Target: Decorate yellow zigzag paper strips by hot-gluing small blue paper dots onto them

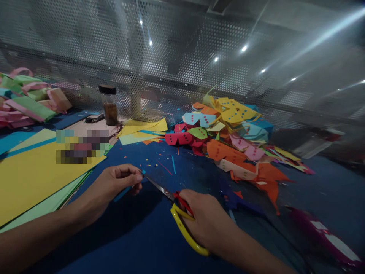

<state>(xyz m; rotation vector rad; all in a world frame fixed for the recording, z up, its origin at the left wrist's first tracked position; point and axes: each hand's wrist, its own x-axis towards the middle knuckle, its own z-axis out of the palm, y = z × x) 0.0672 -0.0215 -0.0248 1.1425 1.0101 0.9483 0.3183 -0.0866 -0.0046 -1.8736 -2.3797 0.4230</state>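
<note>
My right hand (pixel 205 217) grips a pair of scissors (pixel 164 190) with one yellow and one red handle loop. The blades point up and left and look closed or nearly so. Their tip meets the fingertips of my left hand (pixel 122 180). That hand is pinched around a narrow blue paper strip (pixel 122 195), whose lower end sticks out beneath the palm. A tiny blue bit shows at the blade tip. Small paper scraps (pixel 151 161) in several colours lie on the blue table (pixel 137 236) beyond both hands.
Yellow and green paper sheets (pixel 31 175) are stacked on the left, a blurred patch over them. Folded paper pieces (pixel 239 144) pile up at right. A glue gun (pixel 242 201) and a purple object (pixel 325 236) lie nearer. Behind stand a black-lidded jar (pixel 110 108) and perforated metal wall (pixel 171 68).
</note>
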